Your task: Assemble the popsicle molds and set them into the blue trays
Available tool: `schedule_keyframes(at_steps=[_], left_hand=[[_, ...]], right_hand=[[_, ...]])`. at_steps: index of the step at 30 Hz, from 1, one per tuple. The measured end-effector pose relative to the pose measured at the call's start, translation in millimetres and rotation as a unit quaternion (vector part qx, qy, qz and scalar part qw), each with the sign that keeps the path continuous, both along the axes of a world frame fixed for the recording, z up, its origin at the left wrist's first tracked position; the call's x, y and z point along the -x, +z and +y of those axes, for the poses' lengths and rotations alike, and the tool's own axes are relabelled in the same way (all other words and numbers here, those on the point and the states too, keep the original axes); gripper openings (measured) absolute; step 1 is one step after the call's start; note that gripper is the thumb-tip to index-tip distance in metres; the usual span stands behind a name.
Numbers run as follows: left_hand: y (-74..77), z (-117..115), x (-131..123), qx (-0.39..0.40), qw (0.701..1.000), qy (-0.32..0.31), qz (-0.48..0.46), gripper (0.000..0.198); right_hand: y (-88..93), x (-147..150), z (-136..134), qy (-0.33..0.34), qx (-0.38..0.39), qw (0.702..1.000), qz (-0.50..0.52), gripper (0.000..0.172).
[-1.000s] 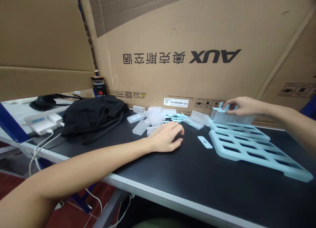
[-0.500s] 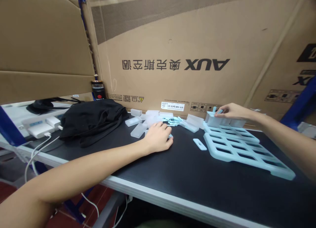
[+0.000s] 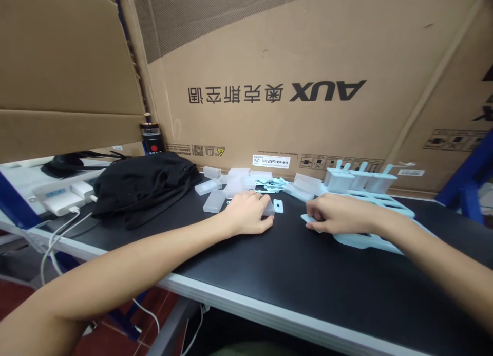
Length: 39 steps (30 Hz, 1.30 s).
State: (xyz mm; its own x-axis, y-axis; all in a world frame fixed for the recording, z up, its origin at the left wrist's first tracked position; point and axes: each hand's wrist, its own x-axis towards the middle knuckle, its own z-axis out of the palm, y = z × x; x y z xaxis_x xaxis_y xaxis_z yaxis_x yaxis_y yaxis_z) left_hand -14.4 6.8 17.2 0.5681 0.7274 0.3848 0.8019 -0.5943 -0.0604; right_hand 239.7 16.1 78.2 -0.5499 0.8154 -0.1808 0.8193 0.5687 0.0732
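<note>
My left hand (image 3: pixel 250 213) rests on the black table with its fingers around a translucent mold (image 3: pixel 269 208). A small light-blue lid (image 3: pixel 278 206) with a hole lies just beyond it. My right hand (image 3: pixel 327 213) pinches the end of another light-blue lid (image 3: pixel 307 219) on the table. Partly hidden behind my right forearm is the light-blue rack (image 3: pixel 362 240). Several molds with upright blue sticks (image 3: pixel 340 180) stand at its back edge. Blue sticks (image 3: pixel 269 183) lie in a pile between loose translucent molds (image 3: pixel 214 201).
A black cloth bag (image 3: pixel 144 186) lies on the left of the table (image 3: pixel 269 274), beside a white power strip (image 3: pixel 61 198) with cables. A dark jar (image 3: pixel 152 137) stands behind. Large cardboard (image 3: pixel 239 125) walls the back.
My right hand has left the mold at the rack's back and come down left onto the lid. My left hand has shifted slightly, and a mold and a lid now show beside it.
</note>
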Motion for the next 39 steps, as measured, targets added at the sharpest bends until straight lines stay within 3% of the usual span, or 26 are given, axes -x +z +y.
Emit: schedule_keyframes(at_steps=[3,7,14,16,22,30,35,39], left_hand=[[2.3,-0.9,0.2,0.015,0.999,-0.042,0.004,0.040],[1.3,0.9,-0.7,0.051,0.992,-0.100,-0.061,0.051],[-0.8,5.7,-2.4,0.042,0.951,-0.246,-0.184,0.066],[0.3,5.0,-2.7,0.026,0.946,-0.255,-0.199,0.066],[0.6,6.2,-3.3,0.001,0.935,-0.275,-0.225,0.062],[-3.9,6.2,-1.9,0.007,0.931,-0.298,-0.210,0.071],[-7.1,3.4,0.1,0.031,0.948,-0.271,-0.163,0.076],[-4.5,3.1,1.8,0.040,0.942,-0.294,-0.156,0.074]], right_hand=[[-3.9,2.8,-2.4,0.027,0.018,0.999,0.043,0.022],[-3.4,-0.3,-2.3,0.032,0.050,0.993,0.101,0.029],[7.3,-7.5,-6.1,0.047,0.087,0.975,0.200,0.033],[10.1,-9.7,-7.4,0.045,0.095,0.953,0.283,0.036],[7.1,-5.1,-11.6,0.026,0.138,0.852,0.505,0.037],[-12.8,22.1,-18.5,-0.032,0.224,0.767,0.600,0.044],[-21.5,31.0,-21.3,-0.031,0.268,0.763,0.587,0.044],[-25.9,35.0,-25.8,0.008,0.285,0.795,0.536,0.040]])
